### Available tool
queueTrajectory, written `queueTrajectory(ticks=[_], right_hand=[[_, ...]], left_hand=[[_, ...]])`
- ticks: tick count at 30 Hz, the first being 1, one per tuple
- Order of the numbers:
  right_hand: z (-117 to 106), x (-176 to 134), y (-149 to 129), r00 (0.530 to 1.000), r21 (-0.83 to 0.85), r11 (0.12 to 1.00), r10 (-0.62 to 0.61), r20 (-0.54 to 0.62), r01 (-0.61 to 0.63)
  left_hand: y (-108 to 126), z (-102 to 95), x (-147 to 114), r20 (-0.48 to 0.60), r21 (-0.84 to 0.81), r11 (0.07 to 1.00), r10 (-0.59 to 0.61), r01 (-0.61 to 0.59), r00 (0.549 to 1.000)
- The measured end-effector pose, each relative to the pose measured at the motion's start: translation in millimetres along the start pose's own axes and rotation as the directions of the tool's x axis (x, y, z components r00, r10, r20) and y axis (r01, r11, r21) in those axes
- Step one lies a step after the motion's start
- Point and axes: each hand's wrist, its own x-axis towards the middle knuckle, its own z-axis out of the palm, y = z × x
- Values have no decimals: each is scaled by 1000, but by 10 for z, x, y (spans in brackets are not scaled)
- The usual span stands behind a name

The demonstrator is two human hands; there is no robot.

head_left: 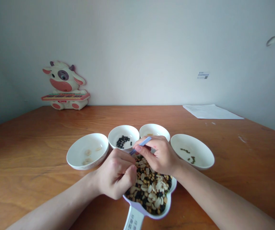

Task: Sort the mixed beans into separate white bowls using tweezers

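Observation:
Pinched in my right hand [158,152] are pale purple tweezers [141,145], angled down to the left towards my left hand. My left hand [118,174] is closed with the fingers curled in, and whatever it may hold is hidden. Both hands hover over the far and left sides of a purple-and-white scalloped pan [171,195]. Mixed peanuts [158,187], black beans and yellow beans fill that pan. Its labelled handle [134,218] points towards me.
Behind the hands, white bowls form an arc: one with peanut halves [73,156], one with black beans [113,132], one with yellow bits [153,126] and one with small green beans [203,150]. A cow toy keyboard [65,88] and white papers [211,111] lie farther back.

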Motion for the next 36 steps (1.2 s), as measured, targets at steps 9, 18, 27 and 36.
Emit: queueTrajectory(ticks=[9, 18, 27, 36], right_hand=[[1, 13, -15, 999, -4, 999, -34, 10, 34], [-10, -17, -13, 995, 6, 999, -41, -94, 42], [2, -28, -5, 982, -16, 999, 25, -187, -29], [-50, -11, 45, 996, -84, 995, 59, 74, -52]], left_hand=[[74, -23, 17, 118, -30, 996, -78, 82, 990], [43, -20, 7, 90, -18, 997, -79, 81, 993], [30, -15, -20, 114, -54, 995, -82, 89, 990], [61, -19, 5, 79, -34, 998, -56, 59, 995]])
